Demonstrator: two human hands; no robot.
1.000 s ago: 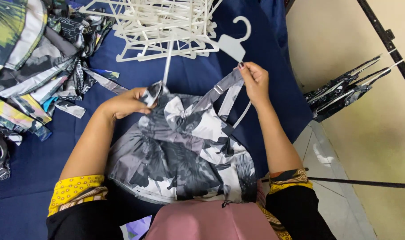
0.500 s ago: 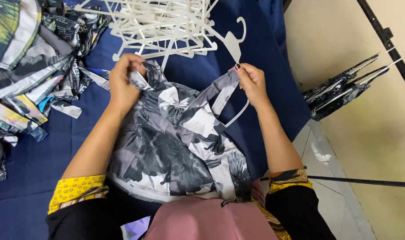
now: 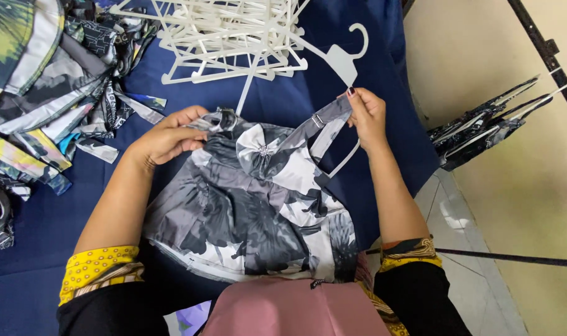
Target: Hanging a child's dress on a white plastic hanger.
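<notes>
**Grey dress held at both straps**

The grey floral dress (image 3: 252,205) lies on the blue cloth (image 3: 40,274); left hand (image 3: 168,135) pinches one strap, right hand (image 3: 365,115) grips the other, spreading the neckline around a white hanger (image 3: 342,59); spare hangers (image 3: 227,34) lie just beyond.
</notes>
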